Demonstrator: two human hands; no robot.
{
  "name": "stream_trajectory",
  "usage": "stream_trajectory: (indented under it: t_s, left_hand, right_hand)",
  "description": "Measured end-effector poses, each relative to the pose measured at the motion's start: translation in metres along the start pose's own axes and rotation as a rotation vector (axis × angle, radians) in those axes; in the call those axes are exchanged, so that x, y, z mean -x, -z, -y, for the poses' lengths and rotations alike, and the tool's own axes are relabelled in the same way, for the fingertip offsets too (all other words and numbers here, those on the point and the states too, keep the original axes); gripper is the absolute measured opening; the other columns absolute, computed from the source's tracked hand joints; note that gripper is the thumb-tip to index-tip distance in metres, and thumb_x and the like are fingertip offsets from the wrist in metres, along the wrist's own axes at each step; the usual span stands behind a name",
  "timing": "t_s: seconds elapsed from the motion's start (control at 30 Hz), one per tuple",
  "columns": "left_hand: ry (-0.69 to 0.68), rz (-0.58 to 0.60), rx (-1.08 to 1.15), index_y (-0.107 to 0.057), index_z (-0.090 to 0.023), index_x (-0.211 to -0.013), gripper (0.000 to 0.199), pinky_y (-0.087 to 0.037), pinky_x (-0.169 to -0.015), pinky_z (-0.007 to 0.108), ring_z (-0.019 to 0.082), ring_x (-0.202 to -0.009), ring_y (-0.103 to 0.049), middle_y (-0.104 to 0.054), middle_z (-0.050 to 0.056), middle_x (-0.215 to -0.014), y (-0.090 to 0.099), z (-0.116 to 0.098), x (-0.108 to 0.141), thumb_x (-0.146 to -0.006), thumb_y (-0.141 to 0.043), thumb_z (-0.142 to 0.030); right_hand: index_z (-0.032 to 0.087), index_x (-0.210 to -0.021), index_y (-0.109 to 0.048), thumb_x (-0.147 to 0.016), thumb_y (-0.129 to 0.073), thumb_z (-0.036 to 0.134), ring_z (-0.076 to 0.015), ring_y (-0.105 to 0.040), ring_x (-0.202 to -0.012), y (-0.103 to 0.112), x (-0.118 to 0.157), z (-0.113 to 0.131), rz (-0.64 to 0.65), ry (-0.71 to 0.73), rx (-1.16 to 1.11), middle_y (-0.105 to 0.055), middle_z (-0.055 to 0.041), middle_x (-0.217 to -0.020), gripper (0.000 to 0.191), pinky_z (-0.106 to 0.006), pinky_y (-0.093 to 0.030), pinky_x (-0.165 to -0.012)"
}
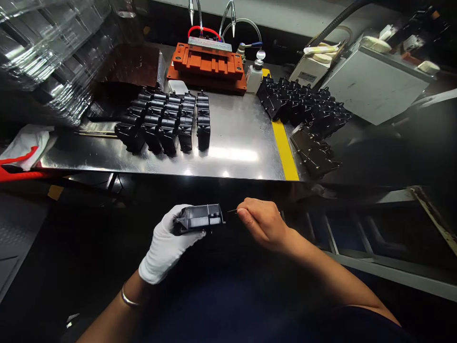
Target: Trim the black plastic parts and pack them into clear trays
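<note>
My left hand (167, 242), in a white glove, grips a black plastic housing (202, 216) with its hollow side facing me. Bare fingers of my right hand (263, 223) are closed around a thin pointed tool (232, 210). Only its slim dark tip sticks out, aimed left at the housing's right end, with a small gap between them. The rest of that tool is hidden inside the fist. Both hands are in front of the metal bench, below its front edge.
On the steel bench (235, 155) stand rows of black housings (171, 119) at left and more black parts (303, 105) at right, near a yellow strip (284, 150). Behind are an orange fixture (209, 62) and a white pump bottle (254, 76). Plastic-wrapped trays (46, 47) stack at far left.
</note>
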State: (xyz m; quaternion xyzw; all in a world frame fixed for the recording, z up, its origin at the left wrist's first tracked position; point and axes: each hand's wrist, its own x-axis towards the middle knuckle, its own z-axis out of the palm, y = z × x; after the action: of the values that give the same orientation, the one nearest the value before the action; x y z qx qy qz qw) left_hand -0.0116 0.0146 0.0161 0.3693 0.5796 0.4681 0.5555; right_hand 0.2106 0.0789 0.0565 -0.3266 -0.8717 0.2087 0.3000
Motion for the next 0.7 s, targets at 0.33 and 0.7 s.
stream_trajectory:
  t_s: [0.33, 0.7]
  left_hand:
    - [-0.455, 0.053, -0.353, -0.064, -0.025, -0.107, 0.039, -0.053, -0.079, 0.031, 0.02, -0.09, -0.064, -0.065, 0.004, -0.103, 0.017, 0.007, 0.006, -0.072, -0.075, -0.015]
    - [-0.452, 0.222, -0.177, -0.078, -0.023, -0.083, 0.028, -0.048, -0.088, 0.039, 0.027, -0.085, -0.066, -0.075, 0.009, -0.084, 0.015, -0.016, 0.003, -0.06, -0.079, -0.008]
  right_hand:
    - [0.015, -0.071, -0.061, -0.096, -0.047, 0.025, -0.0096, -0.048, -0.052, -0.013, 0.007, -0.002, -0.024, 0.046, 0.085, -0.055, 0.0, -0.056, 0.03, -0.023, -0.035, -0.051]
    - [0.017, -0.061, -0.051, -0.096, -0.044, 0.037, -0.0072, -0.041, -0.049, 0.0, 0.006, -0.003, 0.292, -0.052, -0.33, -0.046, 0.0028, -0.054, 0.041, -0.021, -0.032, -0.048]
